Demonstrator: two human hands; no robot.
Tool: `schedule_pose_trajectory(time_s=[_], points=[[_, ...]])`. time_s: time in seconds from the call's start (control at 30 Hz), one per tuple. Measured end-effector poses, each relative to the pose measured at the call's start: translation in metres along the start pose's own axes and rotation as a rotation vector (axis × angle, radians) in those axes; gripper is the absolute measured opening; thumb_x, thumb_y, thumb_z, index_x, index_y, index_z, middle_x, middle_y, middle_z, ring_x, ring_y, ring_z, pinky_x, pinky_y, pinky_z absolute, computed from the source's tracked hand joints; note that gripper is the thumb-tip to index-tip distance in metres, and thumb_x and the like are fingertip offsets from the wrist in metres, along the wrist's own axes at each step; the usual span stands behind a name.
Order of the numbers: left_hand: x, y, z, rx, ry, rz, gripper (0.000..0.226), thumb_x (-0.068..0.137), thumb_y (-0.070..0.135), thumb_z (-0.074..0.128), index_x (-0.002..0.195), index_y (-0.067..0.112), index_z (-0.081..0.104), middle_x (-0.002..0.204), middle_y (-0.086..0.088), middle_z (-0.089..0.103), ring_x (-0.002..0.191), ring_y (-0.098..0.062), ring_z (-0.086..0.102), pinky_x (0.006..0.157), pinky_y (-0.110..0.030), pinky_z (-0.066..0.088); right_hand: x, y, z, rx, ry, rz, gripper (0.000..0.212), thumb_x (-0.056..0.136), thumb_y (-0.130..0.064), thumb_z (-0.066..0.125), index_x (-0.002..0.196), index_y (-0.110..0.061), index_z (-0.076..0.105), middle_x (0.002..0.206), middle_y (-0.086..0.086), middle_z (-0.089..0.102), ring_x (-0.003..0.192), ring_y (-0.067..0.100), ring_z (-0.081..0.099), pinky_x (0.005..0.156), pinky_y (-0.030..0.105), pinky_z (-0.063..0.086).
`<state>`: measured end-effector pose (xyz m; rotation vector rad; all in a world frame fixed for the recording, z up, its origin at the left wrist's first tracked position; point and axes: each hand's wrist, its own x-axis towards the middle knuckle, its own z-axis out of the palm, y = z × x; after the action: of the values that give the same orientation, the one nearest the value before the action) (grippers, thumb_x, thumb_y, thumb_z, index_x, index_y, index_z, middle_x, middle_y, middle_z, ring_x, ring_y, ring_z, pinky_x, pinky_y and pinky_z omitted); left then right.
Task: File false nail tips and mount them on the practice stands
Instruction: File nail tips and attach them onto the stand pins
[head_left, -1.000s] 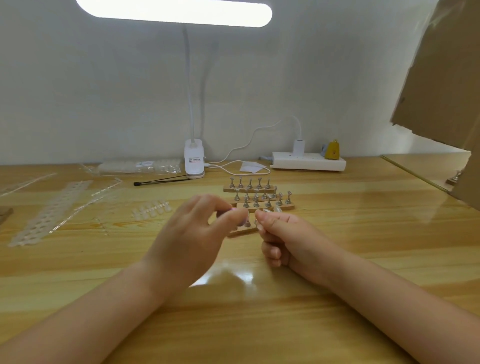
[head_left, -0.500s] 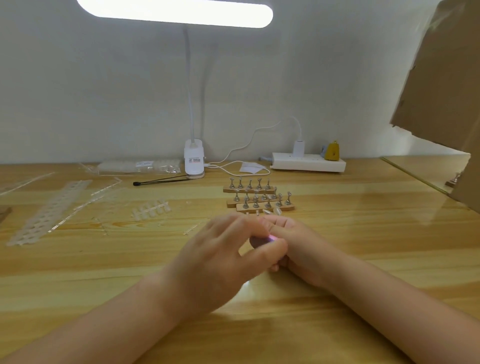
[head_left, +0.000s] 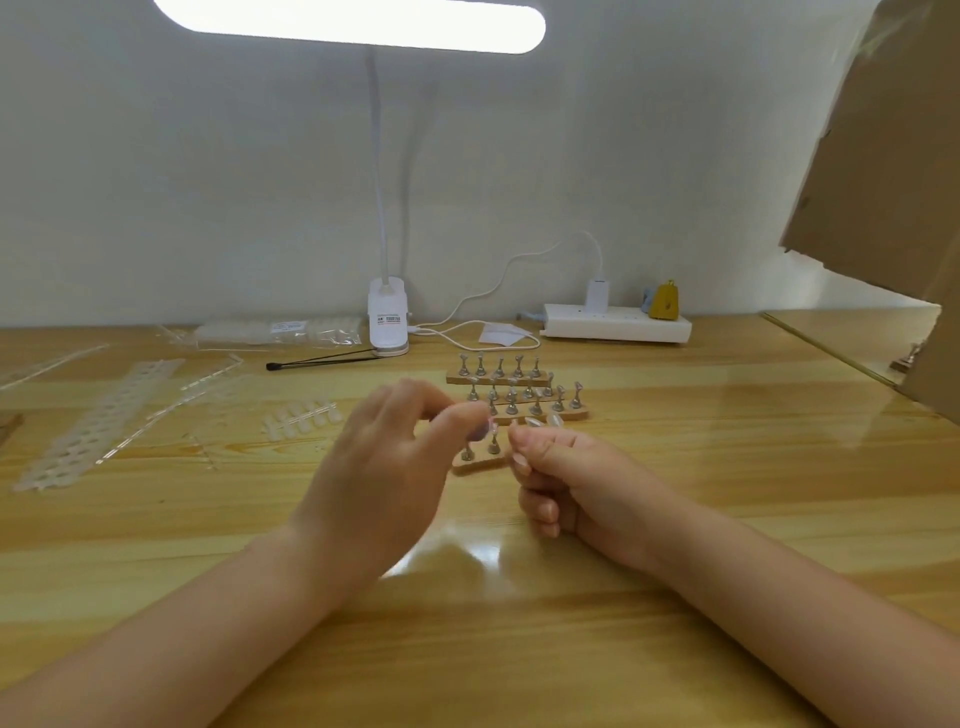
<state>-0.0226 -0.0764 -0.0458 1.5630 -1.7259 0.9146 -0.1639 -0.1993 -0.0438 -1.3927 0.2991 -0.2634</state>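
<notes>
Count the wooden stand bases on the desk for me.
4: the back base nearest the lamp, two close-set bases just in front, and, and the nearest base between the hands, partly hidden by the right hand.

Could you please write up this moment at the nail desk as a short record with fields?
Setting: wooden desk under a lit clip lamp
Left hand: raised, thumb and fingers pinching a small nail tip
Right hand: fingers curled, resting on the desk; contents unclear
Nearest stand: between the hands, pegs showing
Other stands: rows behind, most pegs bare
Loose tips: on a sprue, to the left
Power strip: at the wall
</notes>
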Motion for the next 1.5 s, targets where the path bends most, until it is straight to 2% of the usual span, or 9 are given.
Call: schedule_pose_trajectory(time_s=[0.17, 0.37, 0.5, 0.67, 0.8, 1.0, 1.13, 1.37, 1.5], points=[[-0.005, 0.019, 0.006, -0.061, 0.005, 0.279, 0.022, 0.095, 0.007, 0.049, 0.112, 0.020, 0.054, 0.102, -0.004, 0.051, 0.086, -0.020, 0.054, 0.082, -0.029, 0.044, -0.001, 0.000, -0.001, -0.026, -0.040, -0.005, 0.030, 0.096, -0.030, 0.051, 0.077, -0.013, 0.065, 0.059, 0.000, 0.043, 0.046, 0.008, 0.041, 0.045, 0.019, 0.038], [-0.002, 0.001, 0.000, -0.029, 0.010, 0.086, 0.048, 0.073, -0.007, 0.076, 0.109, 0.018, 0.055, 0.090, -0.011, 0.062, 0.076, -0.026, 0.059, 0.072, -0.036, 0.051, 0.000, 0.000, -0.001, 0.009, -0.005, 0.003, 0.030, 0.091, -0.031, 0.052, 0.078, -0.005, 0.056, 0.056, -0.004, 0.035, 0.045, 0.008, 0.039, 0.044, 0.020, 0.037], [-0.004, 0.022, 0.005, -0.070, -0.003, 0.301, 0.024, 0.096, 0.005, 0.044, 0.112, 0.021, 0.052, 0.104, -0.003, 0.048, 0.088, -0.020, 0.053, 0.083, -0.030, 0.044, 0.000, 0.000, 0.000, -0.054, -0.049, 0.004, 0.031, 0.099, -0.023, 0.048, 0.079, -0.010, 0.068, 0.059, 0.001, 0.045, 0.045, 0.008, 0.041, 0.043, 0.018, 0.038], [-0.004, 0.001, 0.004, 0.038, -0.025, 0.084, 0.049, 0.069, -0.007, 0.078, 0.108, 0.017, 0.058, 0.089, -0.011, 0.061, 0.078, -0.025, 0.055, 0.072, -0.035, 0.049, 0.000, 0.001, -0.001, 0.024, 0.028, 0.004, 0.027, 0.087, -0.034, 0.055, 0.067, -0.016, 0.054, 0.058, -0.001, 0.032, 0.044, 0.009, 0.039, 0.042, 0.020, 0.036], [-0.005, 0.019, 0.005, -0.043, 0.014, 0.285, 0.027, 0.090, 0.004, 0.054, 0.112, 0.020, 0.053, 0.103, -0.004, 0.049, 0.087, -0.020, 0.052, 0.082, -0.030, 0.044, 0.000, 0.002, -0.002, -0.061, -0.032, 0.016, 0.035, 0.096, -0.026, 0.051, 0.103, 0.007, 0.060, 0.062, 0.002, 0.042, 0.048, 0.009, 0.041, 0.043, 0.019, 0.038], [-0.004, 0.001, 0.002, -0.014, -0.009, 0.087, 0.048, 0.074, -0.008, 0.074, 0.109, 0.017, 0.052, 0.088, -0.013, 0.063, 0.074, -0.028, 0.061, 0.070, -0.040, 0.053, -0.001, 0.001, -0.001, -0.031, 0.004, -0.013, 0.025, 0.088, -0.034, 0.055, 0.070, -0.017, 0.059, 0.053, -0.006, 0.036, 0.045, 0.009, 0.040, 0.044, 0.020, 0.038], [-0.004, 0.017, 0.004, -0.097, 0.033, 0.230, 0.028, 0.089, 0.002, 0.059, 0.111, 0.019, 0.053, 0.100, -0.005, 0.056, 0.081, -0.022, 0.059, 0.078, -0.031, 0.049, 0.001, 0.004, -0.002, -0.062, -0.016, -0.006, 0.036, 0.097, -0.025, 0.050, 0.104, 0.009, 0.059, 0.056, 0.000, 0.042, 0.045, 0.008, 0.042, 0.043, 0.019, 0.039], [-0.003, -0.001, 0.000, -0.006, -0.012, 0.092, 0.043, 0.075, -0.006, 0.074, 0.108, 0.017, 0.057, 0.087, -0.011, 0.063, 0.073, -0.027, 0.059, 0.070, -0.037, 0.051, 0.001, 0.002, -0.002, 0.021, 0.025, -0.013, 0.029, 0.091, -0.033, 0.052, 0.069, -0.015, 0.050, 0.057, -0.002, 0.030, 0.043, 0.008, 0.039, 0.042, 0.020, 0.037], [-0.003, 0.023, 0.004, -0.097, -0.001, 0.316, 0.022, 0.096, 0.006, 0.048, 0.112, 0.021, 0.053, 0.104, -0.003, 0.050, 0.087, -0.020, 0.056, 0.082, -0.031, 0.048, -0.001, 0.001, -0.002, -0.063, -0.062, -0.011, 0.033, 0.099, -0.027, 0.048, 0.083, 0.000, 0.061, 0.059, 0.002, 0.041, 0.046, 0.009, 0.041, 0.045, 0.018, 0.039]])
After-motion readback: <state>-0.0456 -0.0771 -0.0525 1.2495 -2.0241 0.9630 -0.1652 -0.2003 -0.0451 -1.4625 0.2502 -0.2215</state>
